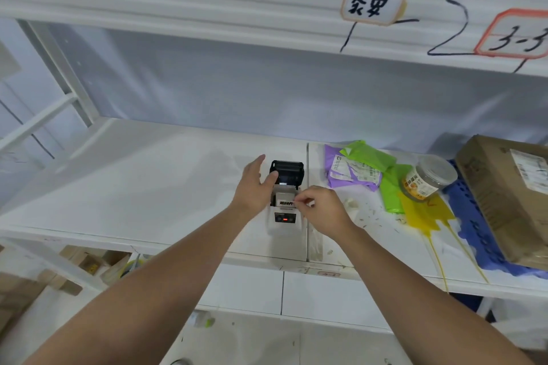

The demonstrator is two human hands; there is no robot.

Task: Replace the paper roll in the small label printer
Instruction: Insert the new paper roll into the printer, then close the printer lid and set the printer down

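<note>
A small white label printer (284,221) stands on the white shelf (148,187), its black lid (287,173) swung up and open. A white paper roll (284,200) with black printed characters sits in the open bay. My left hand (255,187) rests against the printer's left side, thumb on the lid, fingers spread. My right hand (321,209) is at the printer's right side, thumb and forefinger pinched on the edge of the roll's paper.
To the right lie purple (350,176) and green mailer bags (370,157), a clear jar with a yellow label (427,181), a yellow bag (424,216), a blue plastic crate (474,225) and a cardboard box (510,192). An upper shelf with handwritten tags hangs overhead.
</note>
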